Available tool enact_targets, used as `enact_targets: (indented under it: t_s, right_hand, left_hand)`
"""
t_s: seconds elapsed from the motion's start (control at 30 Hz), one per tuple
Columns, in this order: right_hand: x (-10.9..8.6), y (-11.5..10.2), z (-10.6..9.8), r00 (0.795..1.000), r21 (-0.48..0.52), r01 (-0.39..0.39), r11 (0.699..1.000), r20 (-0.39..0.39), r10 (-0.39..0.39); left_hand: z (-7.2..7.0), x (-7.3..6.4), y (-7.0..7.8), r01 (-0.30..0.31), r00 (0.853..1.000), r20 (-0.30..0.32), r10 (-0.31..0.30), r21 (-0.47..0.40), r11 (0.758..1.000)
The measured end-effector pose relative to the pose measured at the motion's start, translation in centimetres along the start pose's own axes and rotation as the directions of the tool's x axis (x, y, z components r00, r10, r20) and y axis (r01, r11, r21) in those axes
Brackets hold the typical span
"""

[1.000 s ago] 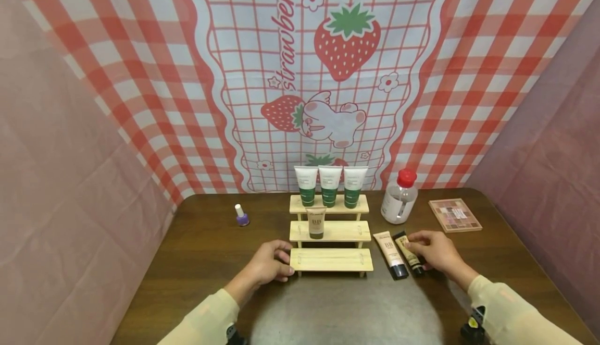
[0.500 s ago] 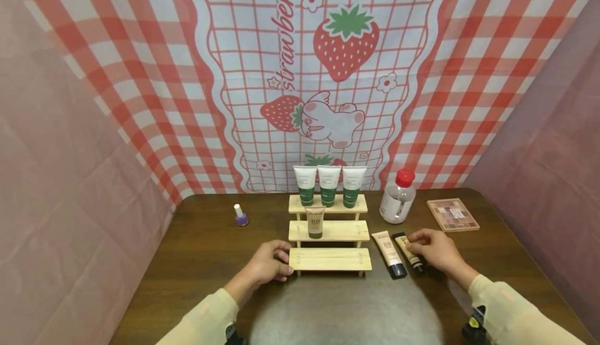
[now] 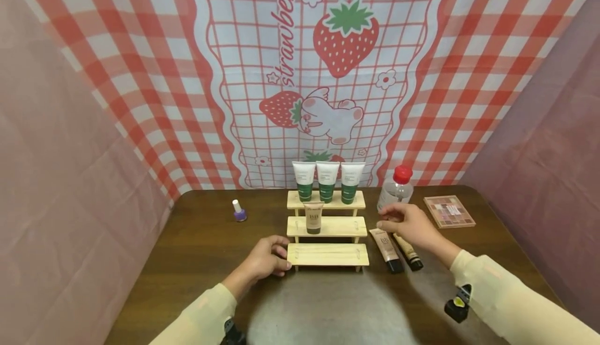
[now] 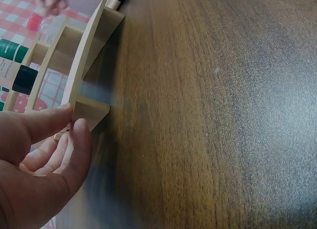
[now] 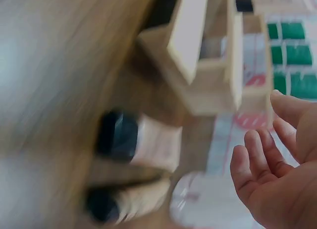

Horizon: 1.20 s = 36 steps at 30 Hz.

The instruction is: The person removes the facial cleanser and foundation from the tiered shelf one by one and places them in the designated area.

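Observation:
My left hand [image 3: 263, 259] holds the left end of the bottom step of a three-step wooden display rack [image 3: 328, 255]. In the left wrist view, thumb and fingers pinch that step's edge [image 4: 81, 55]. My right hand [image 3: 412, 226] is above two tubes on the table, its fingers slightly bent and nothing in them [image 5: 282, 174]. Beneath it lie a beige BB cream tube [image 3: 386, 249] and a narrower gold tube [image 3: 410, 255], both black-capped; the hand partly covers the gold one. Another small BB cream tube [image 3: 313, 219] stands on the middle step.
Three white-and-green tubes [image 3: 326, 182] stand on the top step. Behind my right hand is a clear bottle with a red cap [image 3: 402, 174], its lower part hidden. An eyeshadow palette [image 3: 449, 211] lies at right, purple nail polish [image 3: 239, 212] stands left. Cloth walls enclose the table.
My right hand has left the gold tube, rising and moving left over the tubes. The gold tube stays on the table. My left hand keeps its hold on the rack.

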State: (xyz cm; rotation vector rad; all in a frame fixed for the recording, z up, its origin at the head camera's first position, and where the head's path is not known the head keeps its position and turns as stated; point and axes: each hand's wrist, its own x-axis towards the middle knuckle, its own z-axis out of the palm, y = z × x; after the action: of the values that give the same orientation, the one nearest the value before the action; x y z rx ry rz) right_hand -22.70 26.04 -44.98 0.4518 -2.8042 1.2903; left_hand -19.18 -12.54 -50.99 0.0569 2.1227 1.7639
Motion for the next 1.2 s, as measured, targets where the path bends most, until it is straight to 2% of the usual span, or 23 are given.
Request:
enact_targets:
  t_s: [0.2, 0.43, 0.73, 1.2]
  right_hand:
    - [1.5, -4.0, 2.1, 0.997, 0.097, 0.045, 0.994, 0.053, -0.051]
    - [2.7, -6.4, 4.9, 0.992, 0.163, 0.068, 0.984, 0.092, -0.084]
    - [3.4, -7.6, 6.7, 0.99, 0.199, 0.059, 0.978, 0.118, -0.084]
    - [3.9, -8.7, 7.6, 0.99, 0.224, 0.09, 0.97, 0.085, -0.111]
  left_hand:
    - [0.1, -0.1, 0.0, 0.001, 1.0, -0.004, -0.001, 0.004, 1.0]
    - [0.3, -0.3, 0.0, 0.009, 1.0, -0.015, -0.008, 0.028, 1.0]
    - [0.2, -0.4, 0.4, 0.02, 1.0, -0.015, -0.019, 0.034, 0.999]
    - [0.1, -0.5, 0.6, 0.014, 1.0, -0.017, -0.013, 0.05, 0.999]
